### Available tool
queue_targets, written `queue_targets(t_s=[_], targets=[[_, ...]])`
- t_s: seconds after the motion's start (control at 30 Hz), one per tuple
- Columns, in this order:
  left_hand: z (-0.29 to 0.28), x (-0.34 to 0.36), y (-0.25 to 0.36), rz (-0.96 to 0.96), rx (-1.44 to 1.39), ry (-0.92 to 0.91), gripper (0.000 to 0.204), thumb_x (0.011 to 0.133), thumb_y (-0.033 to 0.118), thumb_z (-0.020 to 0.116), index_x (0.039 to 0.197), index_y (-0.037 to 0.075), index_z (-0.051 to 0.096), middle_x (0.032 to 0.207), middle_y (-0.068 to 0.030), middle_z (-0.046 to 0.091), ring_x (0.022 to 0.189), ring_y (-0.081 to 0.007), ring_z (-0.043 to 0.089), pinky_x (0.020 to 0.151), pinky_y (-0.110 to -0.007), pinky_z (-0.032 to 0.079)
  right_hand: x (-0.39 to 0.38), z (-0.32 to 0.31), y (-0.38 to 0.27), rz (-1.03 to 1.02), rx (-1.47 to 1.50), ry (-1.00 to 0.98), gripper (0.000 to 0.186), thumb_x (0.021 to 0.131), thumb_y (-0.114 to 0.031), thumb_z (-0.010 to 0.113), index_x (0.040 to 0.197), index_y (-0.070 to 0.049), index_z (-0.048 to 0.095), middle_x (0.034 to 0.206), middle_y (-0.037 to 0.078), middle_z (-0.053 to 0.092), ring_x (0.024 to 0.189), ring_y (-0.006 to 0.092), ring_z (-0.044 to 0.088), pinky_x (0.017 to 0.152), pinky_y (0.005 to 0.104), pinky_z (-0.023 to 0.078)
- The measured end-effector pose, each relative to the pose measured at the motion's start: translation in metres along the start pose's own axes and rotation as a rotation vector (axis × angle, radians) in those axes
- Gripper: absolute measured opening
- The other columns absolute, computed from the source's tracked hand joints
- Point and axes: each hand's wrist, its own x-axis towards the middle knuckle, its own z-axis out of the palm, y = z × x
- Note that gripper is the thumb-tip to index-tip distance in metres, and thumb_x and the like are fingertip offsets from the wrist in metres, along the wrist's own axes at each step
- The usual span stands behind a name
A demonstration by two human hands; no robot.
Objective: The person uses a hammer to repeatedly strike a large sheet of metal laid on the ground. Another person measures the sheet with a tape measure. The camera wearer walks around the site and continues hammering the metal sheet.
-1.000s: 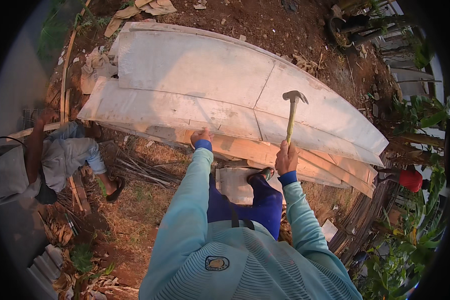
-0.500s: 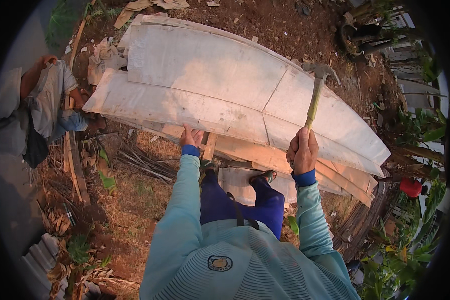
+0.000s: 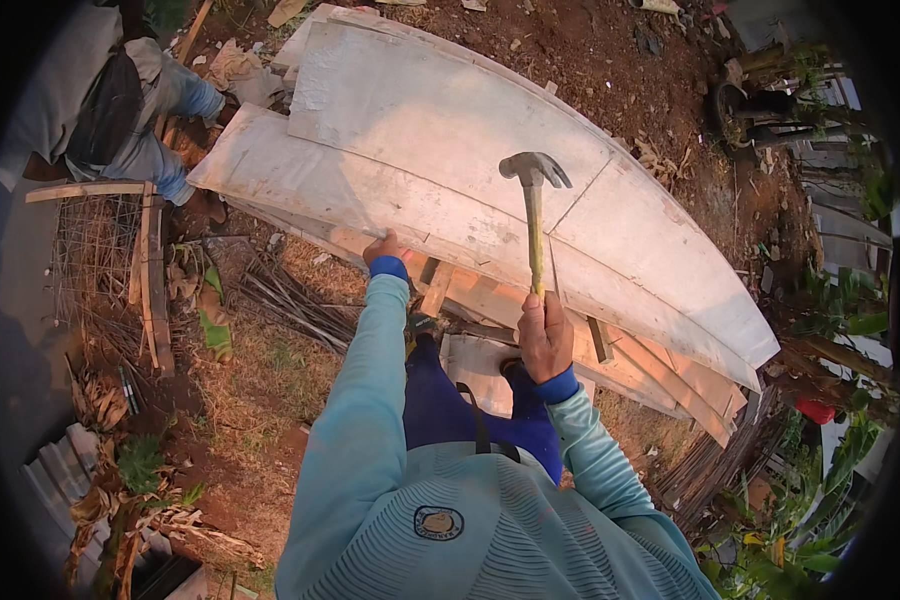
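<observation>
Right hand: brought leftward in half a second, nearer the left hand | hammer: head crossed from right of the white panels' cross seam to its left | left hand: slid left along their edge | co-worker: shifted forward, now ahead-left of left grip

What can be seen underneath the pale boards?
Past the near edge of the pale boards, tan planks and a short wooden strip show beneath. Whatever lies further under is covered, and the left hand hides a bit of that edge.

A striped teal shirt with blue cuffs tops blue-purple trousers
</observation>
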Motion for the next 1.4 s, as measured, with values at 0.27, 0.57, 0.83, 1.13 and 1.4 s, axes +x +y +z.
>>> queue_targets(t_s=[0.27,0.57,0.83,1.13,1.4], targets=[[0.023,-0.022,0.004,0.009,0.037,0.043,0.041,0.089,0.017,0.061,0.115,-0.013,0.049,0.105,-0.0248,0.056,0.089,-0.0360,0.063,0.074,-0.044,0.059,-0.055,0.032,0.132,0.143,-0.195,0.092,0.042,0.097,-0.039,0.044,0.086,0.001,0.050,0.058,0.007,0.049,0.049,0.0148,0.053,0.043,0.0284,0.039],[0.006,-0.019,-0.005,0.084,0.048,-0.044,0.044,0.091,0.017,0.059,0.121,-0.013,0.047,0.107,-0.0277,0.057,0.089,-0.0370,0.064,0.077,-0.044,0.058,-0.031,0.007,0.073,0.137,0.198,0.153,0.034,0.098,-0.034,0.043,0.081,-0.005,0.045,0.054,0.003,0.044,0.041,0.0133,0.041,0.038,0.0294,0.033],[0.009,-0.002,-0.007,0.100,-0.003,-0.060,0.041,0.091,0.018,0.059,0.117,-0.013,0.050,0.103,-0.0267,0.059,0.084,-0.0329,0.065,0.071,-0.041,0.058,-0.020,0.023,0.119,0.086,-0.289,-0.038,0.039,0.098,-0.036,0.042,0.083,0.000,0.048,0.062,0.018,0.054,0.053,0.0323,0.054,0.049,0.0379,0.041],[0.005,-0.010,-0.016,0.175,0.049,-0.026,0.034,0.091,0.019,0.058,0.096,-0.015,0.059,0.082,-0.0202,0.065,0.069,-0.0291,0.068,0.058,-0.035,0.057,-0.051,0.037,0.133,-0.080,-0.270,0.178,0.037,0.097,-0.036,0.044,0.085,-0.001,0.049,0.057,0.013,0.052,0.046,0.0238,0.050,0.044,0.0355,0.038],[0.000,-0.012,-0.022,0.225,0.125,-0.009,0.032,0.091,0.019,0.058,0.087,-0.013,0.061,0.071,-0.0169,0.064,0.060,-0.0240,0.066,0.053,-0.032,0.055,-0.046,0.017,0.069,0.263,-0.061,0.022,0.036,0.096,-0.032,0.045,0.095,0.003,0.052,0.065,0.023,0.055,0.060,0.0410,0.056,0.058,0.0456,0.044]])
